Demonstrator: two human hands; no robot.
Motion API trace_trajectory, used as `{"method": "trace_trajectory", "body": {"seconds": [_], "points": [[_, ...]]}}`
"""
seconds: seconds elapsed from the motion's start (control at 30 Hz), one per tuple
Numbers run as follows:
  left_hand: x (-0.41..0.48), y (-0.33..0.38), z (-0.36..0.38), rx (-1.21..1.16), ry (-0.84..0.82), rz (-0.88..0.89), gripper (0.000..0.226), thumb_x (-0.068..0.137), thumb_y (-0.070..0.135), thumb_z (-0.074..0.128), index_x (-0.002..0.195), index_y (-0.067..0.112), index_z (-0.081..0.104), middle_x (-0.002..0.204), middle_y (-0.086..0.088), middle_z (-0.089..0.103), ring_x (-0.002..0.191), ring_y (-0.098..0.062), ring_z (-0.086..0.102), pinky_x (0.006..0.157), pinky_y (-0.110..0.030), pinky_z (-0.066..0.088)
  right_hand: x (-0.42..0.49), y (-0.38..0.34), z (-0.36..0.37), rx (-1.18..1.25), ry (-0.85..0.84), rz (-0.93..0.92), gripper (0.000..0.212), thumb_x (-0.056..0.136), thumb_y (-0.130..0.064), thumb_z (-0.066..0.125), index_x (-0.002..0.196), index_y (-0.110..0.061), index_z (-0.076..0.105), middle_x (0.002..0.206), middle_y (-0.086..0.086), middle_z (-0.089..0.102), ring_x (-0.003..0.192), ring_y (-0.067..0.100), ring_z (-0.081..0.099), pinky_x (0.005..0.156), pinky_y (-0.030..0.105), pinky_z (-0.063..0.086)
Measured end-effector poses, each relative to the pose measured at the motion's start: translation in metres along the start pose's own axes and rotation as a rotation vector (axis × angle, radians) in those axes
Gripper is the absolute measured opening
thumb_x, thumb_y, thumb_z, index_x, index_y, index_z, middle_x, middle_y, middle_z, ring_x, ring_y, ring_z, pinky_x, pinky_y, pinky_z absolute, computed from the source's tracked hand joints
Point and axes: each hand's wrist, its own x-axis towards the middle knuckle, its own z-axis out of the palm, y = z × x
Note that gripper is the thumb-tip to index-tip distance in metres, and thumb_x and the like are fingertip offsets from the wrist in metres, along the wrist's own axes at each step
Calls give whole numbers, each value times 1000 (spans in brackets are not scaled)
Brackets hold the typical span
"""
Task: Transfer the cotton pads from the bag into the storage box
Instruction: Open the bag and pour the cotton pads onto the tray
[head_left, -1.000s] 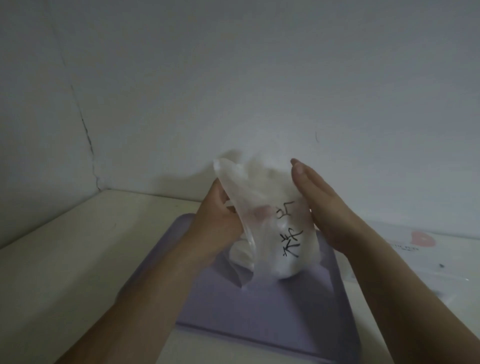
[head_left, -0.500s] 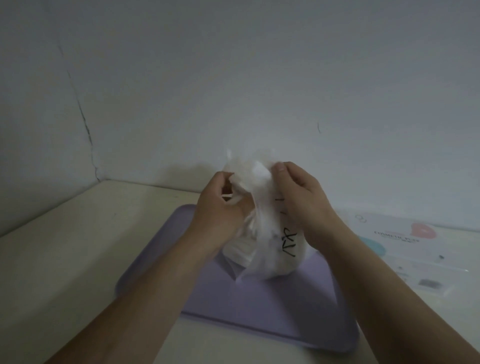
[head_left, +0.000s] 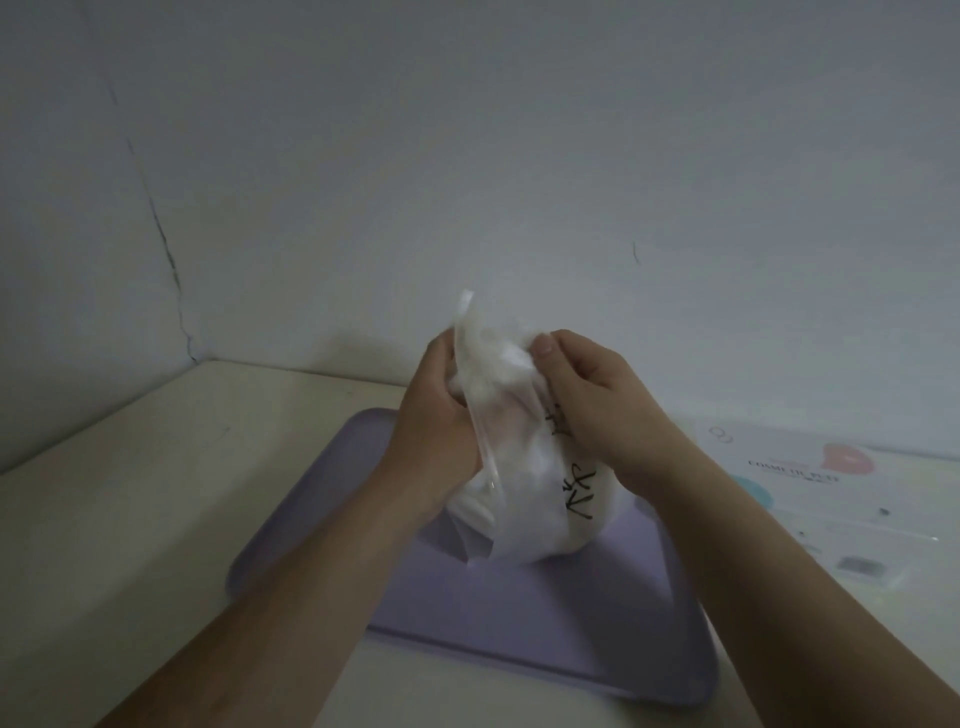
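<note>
Head view: the bag (head_left: 524, 499), clear plastic and bulging with white pads (head_left: 540, 535), stands on its base at the far middle of a purple tray (head_left: 519, 623), which lies on a pale table (head_left: 130, 493). The left hand (head_left: 436, 415) grips the bag's left side just below the mouth, fingers curled into the film. The right hand (head_left: 597, 405) pinches the gathered top from the right, thumb uppermost. A stiff edge strip of the bag stands up between the two hands. Judgement: the step in hand is opening the bag; no pad is out yet, so the transfer itself has not begun. The next move appears to call for parting the mouth wide, with one hand steadying the bag so it does not tip, then drawing pads out in a stack. No box can be identified in view, and it must be found before any pad can be placed. Writing: black hand-drawn characters run down the bag's right face, partly hidden by the right hand and not safely readable. A flat printed packet (head_left: 810, 483) lies on the table right of the tray; its small dark lettering seems to read "COSMETIC PUFF", with pink and blue marks beside it.
</note>
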Motion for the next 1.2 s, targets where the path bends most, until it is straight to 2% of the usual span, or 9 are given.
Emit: {"method": "trace_trajectory", "body": {"seconds": [0.13, 0.27, 0.5, 0.63, 0.73, 0.8, 0.93, 1.0, 1.2], "points": [[-2, -3, 1, 71, -1, 25, 29, 75, 46, 77, 100, 32, 73, 89, 4, 78, 85, -12, 74, 80, -37, 63, 1, 3, 2, 42, -3, 42, 41, 111, -38, 48, 94, -4, 64, 75, 2, 57, 71, 12, 54, 69, 33, 47], [2, -7, -9, 260, 117, 161, 17, 90, 15, 71, 89, 32, 71, 77, 13, 70, 73, 0, 66, 67, -13, 49, 8, 8, -9, 89, 370, 72, 33, 111, -35, 46, 101, -19, 73, 83, 3, 67, 71, 4, 57, 68, 22, 50], [13, -2, -44, 704, -16, 155, 16, 77, 41, 67, 88, 30, 63, 84, 8, 69, 77, -13, 67, 72, -31, 55, 14, 16, -26, 93, 618, 39, 40, 111, -38, 42, 95, -8, 62, 78, -3, 55, 72, 10, 48, 70, 32, 43], [12, -8, -49, 889, -391, -22, 36, 75, 47, 72, 110, 40, 71, 106, 12, 74, 98, -13, 73, 86, -31, 58, 12, 12, -23, 117, 552, 9, 39, 112, -36, 43, 99, -6, 65, 79, -3, 56, 64, 0, 46, 60, 13, 42], [11, -9, -40, 973, -415, 25, 70, 73, 59, 74, 139, 40, 58, 144, 5, 55, 136, -16, 52, 104, -27, 44, 9, 10, -20, 87, 388, 66, 33, 110, -36, 46, 103, -13, 68, 85, -7, 62, 67, -4, 53, 61, 10, 46], [10, -3, -34, 1051, -355, 69, 82, 68, 64, 62, 146, 42, 49, 163, 4, 35, 152, -22, 31, 119, -39, 34, 10, 10, -22, 62, 254, 186, 24, 105, -34, 51, 103, -17, 67, 95, -6, 67, 83, 4, 61, 70, 25, 51], [9, -8, -20, 846, -373, 304, 52, 82, 31, 61, 134, 26, 65, 139, 5, 60, 130, -24, 54, 110, -34, 43, 9, 19, -32, 43, 102, 459, 38, 76, -48, 59, 95, -16, 71, 105, 5, 72, 97, 27, 65, 90, 41, 50], [5, -15, -13, 710, -427, 313, 55, 85, 20, 58, 140, 20, 63, 142, 2, 59, 133, -18, 55, 112, -25, 41, 6, 25, -33, 5, 47, 522, 37, 83, -48, 62, 100, -17, 73, 113, 7, 74, 102, 28, 68, 95, 42, 54], [-3, -12, -3, 645, -348, 279, 70, 77, 47, 53, 142, 20, 55, 141, 0, 52, 133, -15, 53, 108, -35, 47, 6, 12, -23, -50, 58, 317, 28, 110, -34, 44, 117, -22, 68, 121, 2, 69, 113, 23, 63, 99, 36, 48]]}}
